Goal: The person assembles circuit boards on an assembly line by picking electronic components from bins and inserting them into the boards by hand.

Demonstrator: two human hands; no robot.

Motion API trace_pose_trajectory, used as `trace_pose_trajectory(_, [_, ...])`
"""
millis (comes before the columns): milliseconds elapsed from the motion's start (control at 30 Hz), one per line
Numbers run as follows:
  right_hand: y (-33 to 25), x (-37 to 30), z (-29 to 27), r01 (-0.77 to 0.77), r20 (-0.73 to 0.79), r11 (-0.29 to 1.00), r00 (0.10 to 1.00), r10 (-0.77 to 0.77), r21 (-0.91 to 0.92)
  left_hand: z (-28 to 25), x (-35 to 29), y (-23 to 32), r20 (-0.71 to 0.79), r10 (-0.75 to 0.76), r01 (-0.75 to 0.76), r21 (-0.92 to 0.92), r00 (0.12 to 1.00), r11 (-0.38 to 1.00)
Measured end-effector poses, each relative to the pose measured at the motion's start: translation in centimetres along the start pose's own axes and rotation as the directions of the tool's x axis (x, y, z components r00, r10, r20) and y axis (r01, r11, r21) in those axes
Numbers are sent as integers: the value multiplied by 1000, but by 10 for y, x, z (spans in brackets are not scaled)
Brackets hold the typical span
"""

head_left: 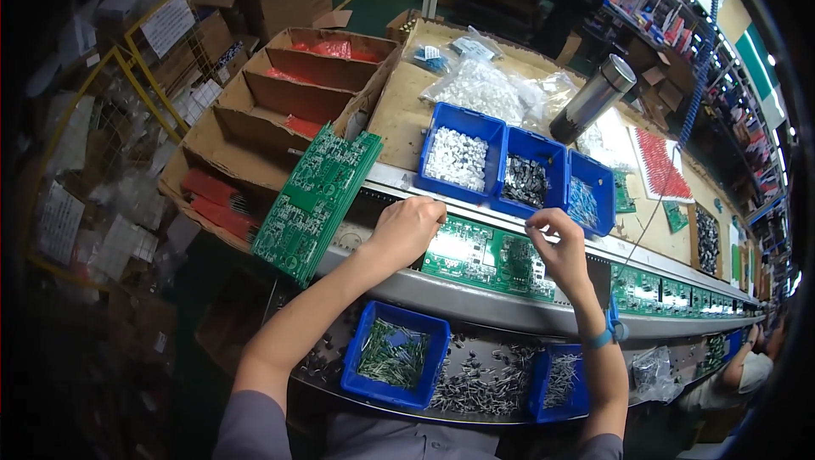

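Note:
My left hand is over the left end of a green circuit board on the conveyor rail. Its fingers are curled together, and whatever they may hold is hidden. My right hand hovers above the board's right part, thumb and forefinger pinched; anything between them is too small to name. Just beyond the hands stand three blue bins: one with white parts, one with black parts and one with light blue parts. Left of my left hand lies a stack of green circuit boards.
Nearer me, a blue bin of green leaded parts, a loose heap of leaded parts and another blue bin sit below the rail. A steel flask stands behind the bins. A divided cardboard box is at left; a co-worker's arm shows at right.

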State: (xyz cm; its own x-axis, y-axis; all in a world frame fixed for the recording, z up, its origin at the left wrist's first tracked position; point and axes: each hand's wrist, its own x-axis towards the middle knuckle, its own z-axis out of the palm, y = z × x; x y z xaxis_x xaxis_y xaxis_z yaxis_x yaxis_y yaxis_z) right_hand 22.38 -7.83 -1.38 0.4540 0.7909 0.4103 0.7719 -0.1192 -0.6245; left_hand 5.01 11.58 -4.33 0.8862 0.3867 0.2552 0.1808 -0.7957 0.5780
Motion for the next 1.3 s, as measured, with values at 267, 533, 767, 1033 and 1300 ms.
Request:
trace_pose_trajectory(267, [1, -39, 11, -325, 202, 909, 939, 278, 260, 0, 1, 1, 0, 3, -3, -24, 1000, 1000])
trace_pose_trajectory(533, [8, -48, 16, -433, 275, 811, 897, 345, 393, 5, 1, -4, -14, 25, -26, -45, 1000, 999])
trace_pose_trajectory(767, [8, -48, 16, -426, 262, 820, 901, 346, 383, 10, 1, -7, 0, 60, -60, -111, 998, 992])
trace_pose_trajectory(1033, [7, -42, 13, -480, 254, 800, 876, 411, 360, 12, -2, -2, 12, 24, -23, -44, 1000, 999])
trace_pose_trajectory(1300, [14, -31, 16, -90, 67, 995, 994, 87, 46, 3, -13, 34, 87, 186, -189, 19, 979, 982])
